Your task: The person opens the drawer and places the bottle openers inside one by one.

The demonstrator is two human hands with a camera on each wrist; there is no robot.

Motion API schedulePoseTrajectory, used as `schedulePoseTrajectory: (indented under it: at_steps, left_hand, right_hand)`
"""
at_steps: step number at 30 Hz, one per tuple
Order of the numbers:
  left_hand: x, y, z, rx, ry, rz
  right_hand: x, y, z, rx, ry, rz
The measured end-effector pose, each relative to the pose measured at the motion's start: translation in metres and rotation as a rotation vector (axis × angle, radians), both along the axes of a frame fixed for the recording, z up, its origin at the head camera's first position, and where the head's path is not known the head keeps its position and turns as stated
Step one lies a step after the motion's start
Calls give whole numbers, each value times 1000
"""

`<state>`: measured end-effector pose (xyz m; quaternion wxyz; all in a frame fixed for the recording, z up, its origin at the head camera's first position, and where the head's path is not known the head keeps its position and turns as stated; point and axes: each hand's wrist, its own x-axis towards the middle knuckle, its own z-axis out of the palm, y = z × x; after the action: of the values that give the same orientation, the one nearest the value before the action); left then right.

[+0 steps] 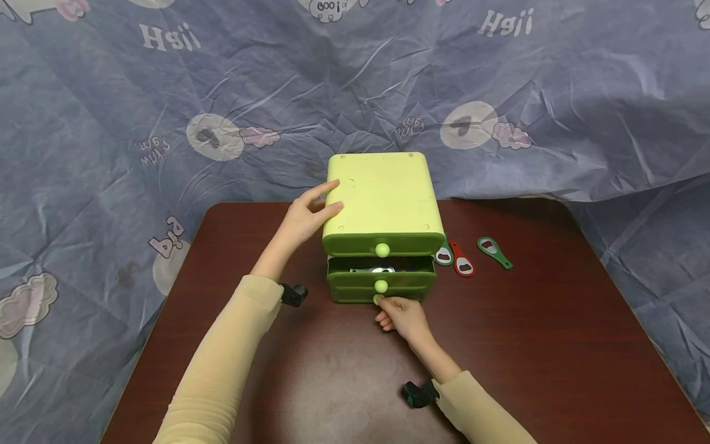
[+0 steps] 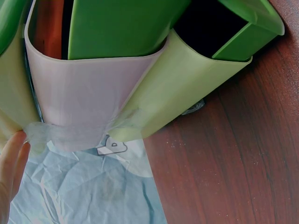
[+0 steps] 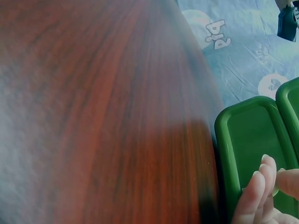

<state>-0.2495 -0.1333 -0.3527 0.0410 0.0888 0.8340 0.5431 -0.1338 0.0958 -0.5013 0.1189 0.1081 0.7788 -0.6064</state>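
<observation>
A small chest of drawers (image 1: 383, 191) with a yellow-green top and green fronts stands on the table. My left hand (image 1: 302, 217) rests on its upper left edge, fingers fairly straight; in the left wrist view its fingers (image 2: 10, 163) touch the casing. My right hand (image 1: 407, 317) pinches the round knob (image 1: 378, 300) of the bottom drawer, seen closely in the right wrist view with the green drawer front (image 3: 247, 135). The middle drawer (image 1: 355, 281) is pulled partly out, with a shiny item (image 1: 383, 269) inside. A dark gap shows at the bottom drawer (image 2: 254, 39).
Right of the chest lie a red bottle opener (image 1: 463, 265) and a green bottle opener (image 1: 493, 251). Another green bottle opener (image 1: 444, 256) lies close against the chest's side. A printed blue-grey cloth (image 1: 355, 80) hangs behind the dark red-brown table (image 1: 554, 345).
</observation>
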Motion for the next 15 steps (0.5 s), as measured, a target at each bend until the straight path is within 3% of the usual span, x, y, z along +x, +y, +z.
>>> schedulePoseTrajectory:
  at_steps: [9,11,15]
  left_hand:
    - [0,-1,0,12,4,2]
    - [0,-1,0,13,3,2]
    - [0,-1,0,10,1,-3]
  right_hand:
    - [7,-2,2,30,5,8]
    - [10,-2,8,100,37,19]
    - [20,1,28,347,197,48]
